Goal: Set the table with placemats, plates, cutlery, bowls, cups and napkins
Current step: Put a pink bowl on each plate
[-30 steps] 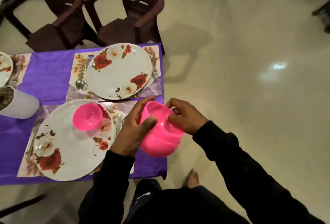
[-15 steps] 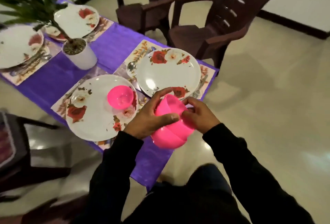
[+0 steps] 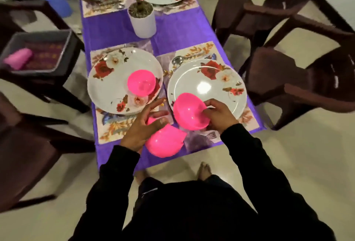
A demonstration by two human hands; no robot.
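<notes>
No writing can be read anywhere. The right hand (image 3: 219, 114) pinches the rim of a glossy pink plastic bowl (image 3: 189, 113), tilted over the near edge of the floral plate (image 3: 207, 87) at the table's near right corner. The left hand (image 3: 143, 125), fingers spread, grips a stack of pink bowls (image 3: 165, 141) at the table's near edge.

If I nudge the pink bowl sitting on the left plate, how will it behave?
The pink bowl looks like thin glossy plastic, so probably light and unlikely to break. On the smooth glazed plate it would likely slide rather than grip. Its base looks narrow, so a push near the rim might tip it.
</notes>
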